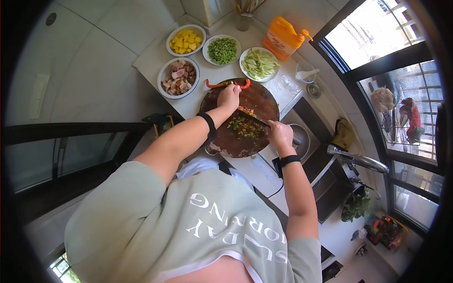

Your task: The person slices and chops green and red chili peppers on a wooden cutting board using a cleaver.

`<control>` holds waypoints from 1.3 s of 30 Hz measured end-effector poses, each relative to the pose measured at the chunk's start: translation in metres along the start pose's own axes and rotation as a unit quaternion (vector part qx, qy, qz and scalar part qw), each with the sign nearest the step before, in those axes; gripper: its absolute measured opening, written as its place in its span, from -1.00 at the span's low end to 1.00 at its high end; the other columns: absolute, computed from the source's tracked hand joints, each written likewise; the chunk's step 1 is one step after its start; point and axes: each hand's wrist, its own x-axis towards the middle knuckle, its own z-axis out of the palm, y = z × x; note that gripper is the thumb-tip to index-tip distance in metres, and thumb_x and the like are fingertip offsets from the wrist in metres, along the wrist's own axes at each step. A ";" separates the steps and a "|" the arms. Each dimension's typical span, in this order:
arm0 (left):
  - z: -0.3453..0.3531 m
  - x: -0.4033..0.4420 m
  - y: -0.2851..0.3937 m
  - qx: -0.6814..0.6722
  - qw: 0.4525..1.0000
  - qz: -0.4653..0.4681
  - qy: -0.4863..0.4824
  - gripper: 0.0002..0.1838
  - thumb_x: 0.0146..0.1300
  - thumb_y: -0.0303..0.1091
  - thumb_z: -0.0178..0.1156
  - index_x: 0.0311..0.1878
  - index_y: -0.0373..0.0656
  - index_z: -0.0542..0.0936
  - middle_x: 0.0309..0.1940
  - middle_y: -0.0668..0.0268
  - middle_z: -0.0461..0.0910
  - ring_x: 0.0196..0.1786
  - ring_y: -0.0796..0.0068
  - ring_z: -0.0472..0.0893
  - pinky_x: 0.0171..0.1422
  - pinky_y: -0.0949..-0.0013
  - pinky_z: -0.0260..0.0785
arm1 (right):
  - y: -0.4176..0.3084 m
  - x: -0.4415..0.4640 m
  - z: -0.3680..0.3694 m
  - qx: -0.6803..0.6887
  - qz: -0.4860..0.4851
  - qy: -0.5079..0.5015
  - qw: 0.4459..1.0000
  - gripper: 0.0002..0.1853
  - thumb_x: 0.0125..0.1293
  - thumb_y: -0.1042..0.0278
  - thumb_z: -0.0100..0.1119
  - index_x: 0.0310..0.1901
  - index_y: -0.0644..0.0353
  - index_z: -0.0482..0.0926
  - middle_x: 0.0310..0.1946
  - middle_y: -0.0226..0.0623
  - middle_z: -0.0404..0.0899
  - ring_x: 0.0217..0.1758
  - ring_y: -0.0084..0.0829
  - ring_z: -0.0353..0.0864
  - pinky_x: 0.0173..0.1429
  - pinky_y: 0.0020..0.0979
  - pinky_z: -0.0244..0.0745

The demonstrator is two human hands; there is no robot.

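My right hand (281, 135) is wrapped round the handle of a kitchen knife (253, 118). Its dark blade lies across chopped red and green peppers (244, 128) on a round brown chopping board (222, 139). Over the far part of the board, my left hand (229, 98) is closed, its fingers curled together. Whatever those fingers hold, if anything, is hidden. Whole red chili peppers (244, 84) lie right beside its fingertips, near the board's far edge.
Beyond the board stand bowls of yellow chunks (185, 41) and cut meat (178, 78), with plates of chopped green pieces (222, 51) and pale green slices (259, 64). An orange jug (283, 38) is behind them. To the right are a sink (302, 113) and a faucet (361, 160).
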 end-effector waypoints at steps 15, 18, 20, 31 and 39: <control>-0.014 -0.013 0.027 -0.055 0.998 -0.030 -0.013 -0.64 0.45 -0.08 -0.01 -0.21 -0.14 0.64 -0.28 0.08 0.68 -0.14 -0.01 0.65 -0.04 0.08 0.45 | 0.006 -0.009 0.041 0.111 -0.003 0.130 0.985 -0.87 0.23 0.23 0.24 -0.21 -0.09 0.70 -0.43 -0.33 0.64 -0.35 -0.15 0.67 -0.22 -0.11 0.54; -0.015 -0.002 -0.007 -0.012 0.996 -0.085 -0.014 -0.66 0.45 -0.10 0.00 -0.17 -0.18 0.62 -0.28 0.07 0.69 -0.16 0.02 0.66 -0.05 0.09 0.46 | -0.021 -0.004 0.025 -0.044 0.004 0.083 0.996 -0.85 0.22 0.26 0.28 -0.17 -0.09 0.71 -0.36 -0.34 0.68 -0.29 -0.21 0.69 -0.25 -0.16 0.54; -0.007 0.010 -0.009 -0.019 0.999 -0.046 -0.014 -0.63 0.45 -0.03 -0.01 -0.20 -0.13 0.60 -0.28 0.01 0.67 -0.12 -0.08 0.63 -0.05 -0.02 0.43 | -0.014 -0.002 0.012 -0.014 0.007 0.073 0.997 -0.85 0.23 0.26 0.28 -0.17 -0.09 0.71 -0.35 -0.34 0.68 -0.29 -0.21 0.69 -0.24 -0.17 0.54; -0.003 0.002 -0.011 0.021 0.999 -0.036 -0.013 -0.70 0.43 -0.11 0.05 -0.17 -0.15 0.62 -0.37 0.20 0.69 -0.32 0.17 0.67 -0.18 0.16 0.46 | -0.016 -0.007 0.009 0.069 0.022 0.057 0.996 -0.90 0.18 0.24 0.28 -0.29 0.00 0.66 -0.41 -0.28 0.67 -0.33 -0.12 0.67 -0.20 -0.12 0.52; 0.001 0.005 -0.017 -0.001 0.999 -0.053 -0.002 -0.69 0.44 -0.10 0.05 -0.14 -0.14 0.62 -0.43 0.18 0.65 -0.26 0.09 0.66 -0.15 0.09 0.44 | -0.022 -0.006 0.026 -0.038 0.015 0.123 0.992 -0.92 0.16 0.29 0.22 -0.30 -0.01 0.65 -0.43 -0.29 0.65 -0.35 -0.19 0.67 -0.29 -0.19 0.44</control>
